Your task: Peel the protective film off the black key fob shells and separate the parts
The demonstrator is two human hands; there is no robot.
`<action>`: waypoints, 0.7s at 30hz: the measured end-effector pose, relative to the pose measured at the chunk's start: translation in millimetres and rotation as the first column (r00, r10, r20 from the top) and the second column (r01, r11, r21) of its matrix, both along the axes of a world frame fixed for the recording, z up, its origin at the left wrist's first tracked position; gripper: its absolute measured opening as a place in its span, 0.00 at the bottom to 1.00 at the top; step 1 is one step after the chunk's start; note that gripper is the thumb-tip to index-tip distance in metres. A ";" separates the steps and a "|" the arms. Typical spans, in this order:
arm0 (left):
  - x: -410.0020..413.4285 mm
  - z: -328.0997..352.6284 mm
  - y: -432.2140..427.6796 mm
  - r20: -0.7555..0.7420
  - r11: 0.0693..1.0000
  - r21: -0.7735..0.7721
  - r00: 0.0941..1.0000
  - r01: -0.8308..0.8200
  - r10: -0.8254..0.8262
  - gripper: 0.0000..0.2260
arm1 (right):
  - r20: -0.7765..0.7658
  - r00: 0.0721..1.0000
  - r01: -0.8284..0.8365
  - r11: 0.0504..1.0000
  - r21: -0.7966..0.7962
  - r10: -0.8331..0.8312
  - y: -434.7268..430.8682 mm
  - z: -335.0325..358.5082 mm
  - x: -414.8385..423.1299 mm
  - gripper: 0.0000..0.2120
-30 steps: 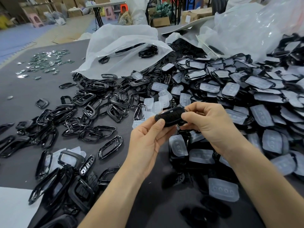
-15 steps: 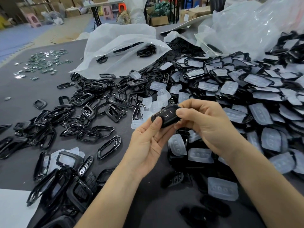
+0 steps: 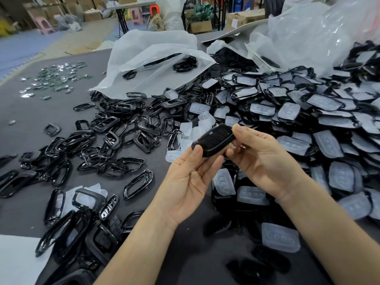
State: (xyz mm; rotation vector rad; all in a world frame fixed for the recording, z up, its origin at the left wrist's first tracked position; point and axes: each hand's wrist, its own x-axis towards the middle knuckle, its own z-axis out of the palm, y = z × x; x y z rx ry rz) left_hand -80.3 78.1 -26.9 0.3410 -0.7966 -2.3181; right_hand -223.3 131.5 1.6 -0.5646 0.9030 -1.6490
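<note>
Shell (image 3: pixel 216 140) clear above table (image 3: pixel 30 140), left hand (image 3: pixel 185 182) grip pinching one end, right hand (image 3: pixel 267 163) grip pinching the other

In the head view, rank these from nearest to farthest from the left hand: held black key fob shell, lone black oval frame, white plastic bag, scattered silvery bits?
1. Glossy black key fob shell: held by the left hand.
2. Lone black oval plastic frame: lying just left.
3. Translucent white plastic bag: behind, mid-table.
4. Scattered silvery metal bits: far back-left.
</note>
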 end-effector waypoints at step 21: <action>-3.8 -10.7 13.5 -0.040 -0.009 -0.999 0.700 -0.048 0.713 0.14 | -0.533 0.844 0.087 0.996 0.034 -0.056 7.7 5.1 -18.1 0.06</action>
